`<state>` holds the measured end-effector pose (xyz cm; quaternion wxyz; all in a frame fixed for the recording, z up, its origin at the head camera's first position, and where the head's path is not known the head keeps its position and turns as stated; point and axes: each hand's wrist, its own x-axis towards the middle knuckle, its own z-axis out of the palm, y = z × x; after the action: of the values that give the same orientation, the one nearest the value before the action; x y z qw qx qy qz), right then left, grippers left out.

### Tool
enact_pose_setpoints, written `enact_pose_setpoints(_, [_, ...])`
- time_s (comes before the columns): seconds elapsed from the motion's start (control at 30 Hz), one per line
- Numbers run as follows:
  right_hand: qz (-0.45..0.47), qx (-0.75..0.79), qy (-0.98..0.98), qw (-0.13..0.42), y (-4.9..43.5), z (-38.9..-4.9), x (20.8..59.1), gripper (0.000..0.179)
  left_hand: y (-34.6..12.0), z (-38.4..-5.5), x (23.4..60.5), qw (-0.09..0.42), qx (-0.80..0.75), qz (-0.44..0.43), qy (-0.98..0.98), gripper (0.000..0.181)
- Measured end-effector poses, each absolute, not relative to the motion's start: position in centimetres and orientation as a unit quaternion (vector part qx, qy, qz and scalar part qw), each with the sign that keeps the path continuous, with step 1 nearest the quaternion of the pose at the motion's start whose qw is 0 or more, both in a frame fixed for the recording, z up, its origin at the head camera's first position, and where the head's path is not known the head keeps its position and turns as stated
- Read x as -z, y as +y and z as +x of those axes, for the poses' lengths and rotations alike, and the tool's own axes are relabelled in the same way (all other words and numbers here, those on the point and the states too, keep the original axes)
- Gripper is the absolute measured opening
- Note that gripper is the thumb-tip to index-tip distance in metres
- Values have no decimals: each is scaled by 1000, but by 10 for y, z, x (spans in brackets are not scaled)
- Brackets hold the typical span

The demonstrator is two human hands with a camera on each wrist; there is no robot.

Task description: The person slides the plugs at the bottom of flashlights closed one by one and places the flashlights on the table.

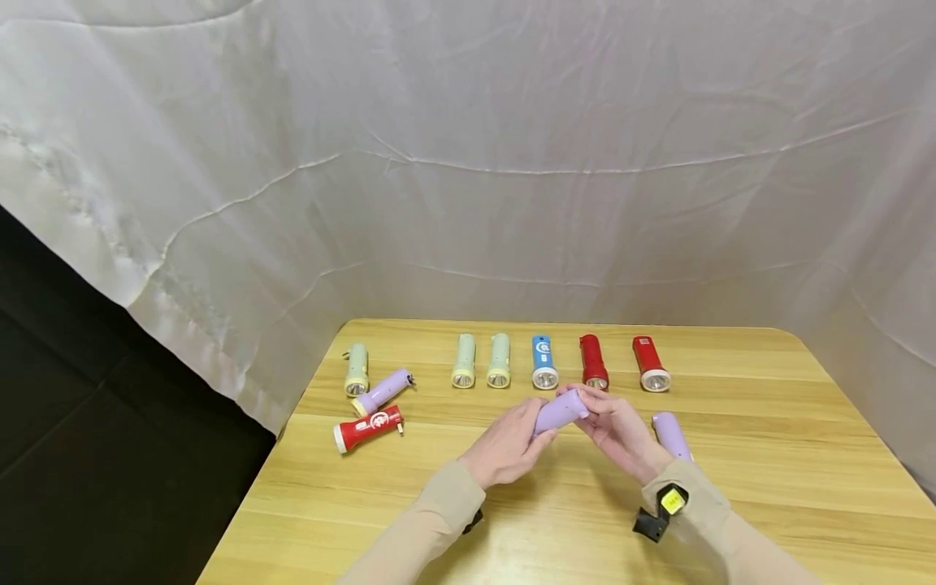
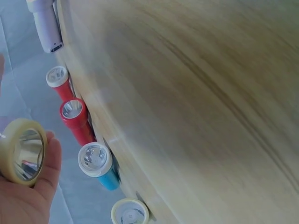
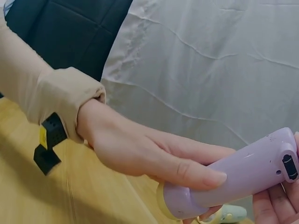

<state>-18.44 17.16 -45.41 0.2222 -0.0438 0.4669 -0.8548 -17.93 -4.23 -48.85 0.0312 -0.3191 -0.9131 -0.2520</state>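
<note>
Left grip (image 1: 506, 443), purple flashlight (image 1: 558, 413) held between, right grip (image 1: 620, 431)

Wood-grain table (image 1: 292, 520); creased pale curtain (image 1: 512, 162) behind; black surface (image 1: 110, 455) at left.

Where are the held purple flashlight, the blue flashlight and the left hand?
Held purple flashlight (image 3: 246, 171), right wrist view, on its barrel.
Blue flashlight (image 1: 543, 359), head view, on its blue body.
Left hand (image 1: 506, 443), head view, on the back of the hand.
</note>
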Motion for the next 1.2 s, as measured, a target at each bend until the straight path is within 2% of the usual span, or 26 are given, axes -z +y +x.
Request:
enact_pose_setpoints(0.37, [-47,829,518,204,176,-185,451,32,-38,-181,479,-4,255,-318,-913,35])
enact_pose_setpoints(0.77, [-36,789,591,160,192,-189,454,25,-21,-181,466,-29,281,-289,-915,38])
enact_pose_setpoints(0.97, [-52,751,646,127,208,-191,458,51,-11,-183,468,-61,317,-257,-911,41])
enact_pose_setpoints(1.03, [-58,754,645,111,214,-191,458,47,-7,-183,468,-69,325,-244,-911,42])
enact_pose_setpoints(1.2, [-69,749,655,66,230,-192,457,23,4,-185,470,-78,348,-206,-911,42])
